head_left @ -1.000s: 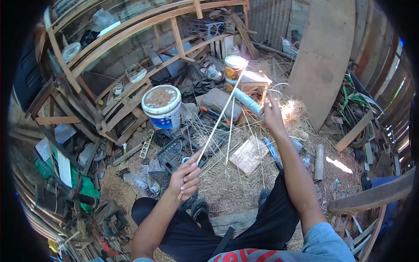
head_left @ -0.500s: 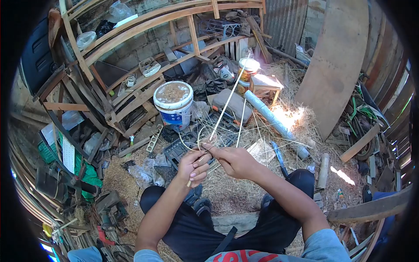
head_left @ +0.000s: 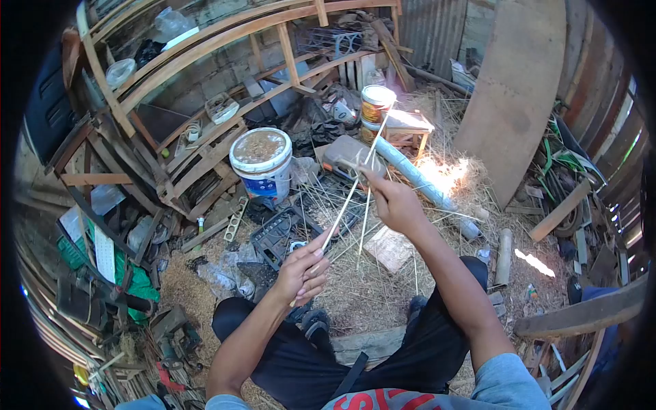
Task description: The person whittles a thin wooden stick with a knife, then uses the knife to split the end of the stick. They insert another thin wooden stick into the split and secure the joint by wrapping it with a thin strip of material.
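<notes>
Thin pale cane strip [head_left: 340,213] held above the straw-strewn floor [head_left: 372,301].
The left hand [head_left: 301,273] has its grip clenched round the straight, slender strip's lower end. The strip slants up past the right hand [head_left: 395,203], whose grip pinches a fine strand [head_left: 345,164].

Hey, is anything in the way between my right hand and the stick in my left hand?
Nothing visible is. The left hand grips the stick low down; the right hand is close beside it higher up, with nothing between them.
</notes>
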`<control>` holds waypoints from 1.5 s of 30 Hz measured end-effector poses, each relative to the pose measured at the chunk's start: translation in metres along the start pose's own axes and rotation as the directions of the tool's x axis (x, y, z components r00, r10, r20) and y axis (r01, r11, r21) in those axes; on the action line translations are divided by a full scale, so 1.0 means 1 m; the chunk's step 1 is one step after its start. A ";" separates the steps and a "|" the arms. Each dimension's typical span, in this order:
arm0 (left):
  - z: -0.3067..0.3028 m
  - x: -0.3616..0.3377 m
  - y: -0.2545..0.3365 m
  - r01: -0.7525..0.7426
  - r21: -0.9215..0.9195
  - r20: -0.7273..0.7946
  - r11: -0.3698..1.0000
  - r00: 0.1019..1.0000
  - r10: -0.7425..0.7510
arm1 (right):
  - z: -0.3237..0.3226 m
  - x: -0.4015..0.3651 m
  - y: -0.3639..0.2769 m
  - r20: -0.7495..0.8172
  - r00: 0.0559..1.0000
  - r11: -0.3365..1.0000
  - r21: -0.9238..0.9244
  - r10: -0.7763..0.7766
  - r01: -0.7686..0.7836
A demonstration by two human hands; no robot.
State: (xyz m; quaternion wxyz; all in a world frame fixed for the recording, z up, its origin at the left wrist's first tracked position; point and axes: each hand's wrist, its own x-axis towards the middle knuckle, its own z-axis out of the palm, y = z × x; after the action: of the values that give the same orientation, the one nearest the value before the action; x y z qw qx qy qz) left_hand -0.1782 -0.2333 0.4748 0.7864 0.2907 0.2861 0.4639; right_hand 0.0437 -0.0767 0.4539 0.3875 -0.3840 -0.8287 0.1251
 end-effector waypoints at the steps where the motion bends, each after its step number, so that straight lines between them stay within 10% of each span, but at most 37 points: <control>1: 0.000 -0.002 -0.002 0.014 0.028 0.004 1.000 1.000 -0.014 | -0.005 0.003 0.008 -0.019 1.000 1.000 0.008 0.024 -0.024; 15: -0.017 -0.009 -0.011 0.166 -0.114 0.045 0.979 0.986 -0.162 | -0.035 0.034 0.157 -0.185 0.861 0.859 -0.123 0.473 -0.498; 19: -0.023 -0.020 0.003 0.119 -0.281 0.166 0.952 0.983 -0.073 | -0.016 -0.012 0.299 -0.398 0.758 0.801 -0.088 0.516 -0.592; 21: -0.026 -0.018 0.010 -0.009 -0.271 0.107 0.962 0.993 0.039 | -0.019 -0.015 0.307 -0.234 0.604 0.610 -0.056 0.762 -0.790; 25: -0.017 -0.002 0.021 -0.216 -0.048 -0.010 0.975 0.976 0.215 | -0.024 0.013 0.179 0.191 0.684 0.657 0.188 0.705 -0.730; 29: -0.005 0.016 0.025 -0.312 0.043 -0.050 0.949 0.948 0.314 | 0.007 0.017 0.062 0.025 0.925 0.863 0.353 0.379 -0.363; 36: -0.017 0.042 0.032 -0.402 0.007 -0.099 0.916 0.911 0.400 | 0.010 0.010 -0.031 0.411 0.851 0.201 0.850 0.327 -0.488; 39: -0.017 0.041 0.031 -0.405 0.026 -0.139 0.914 0.904 0.404 | 0.004 0.004 -0.034 0.494 0.848 0.234 0.816 0.194 -0.529; 43: -0.020 0.041 0.029 -0.389 0.061 -0.165 0.919 0.904 0.394 | 0.003 0.001 -0.019 0.740 0.632 0.745 0.284 0.230 -0.604; 45: -0.020 0.041 0.030 -0.388 0.065 -0.187 0.919 0.900 0.393 | 0.027 -0.013 0.030 0.627 0.777 0.980 0.121 0.049 -0.159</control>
State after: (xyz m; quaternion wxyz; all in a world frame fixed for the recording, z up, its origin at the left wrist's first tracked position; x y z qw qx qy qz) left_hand -0.1929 -0.1810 0.4754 0.6416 0.3052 0.3040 0.6346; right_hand 0.0452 -0.0633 0.4139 0.1163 -0.3329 -0.8739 0.3346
